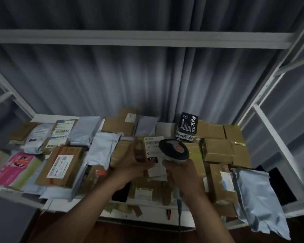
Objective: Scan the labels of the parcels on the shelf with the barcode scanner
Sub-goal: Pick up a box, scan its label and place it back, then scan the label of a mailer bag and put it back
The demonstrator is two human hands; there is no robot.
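Parcel w/ white label sat tilted up over the shelf, your left hand fingers clamped on it; right hand wrapped round barcode scanner, head just beside label.

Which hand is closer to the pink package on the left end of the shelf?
Left. The left hand holds a labelled parcel mid-shelf, right of the pink package. The right hand, gripping the scanner, sits farther right.

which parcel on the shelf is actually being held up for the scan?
The brown box with the white "15H" label, mid-shelf: the left hand lifts it under the scanner in the right hand. The rest lie flat.
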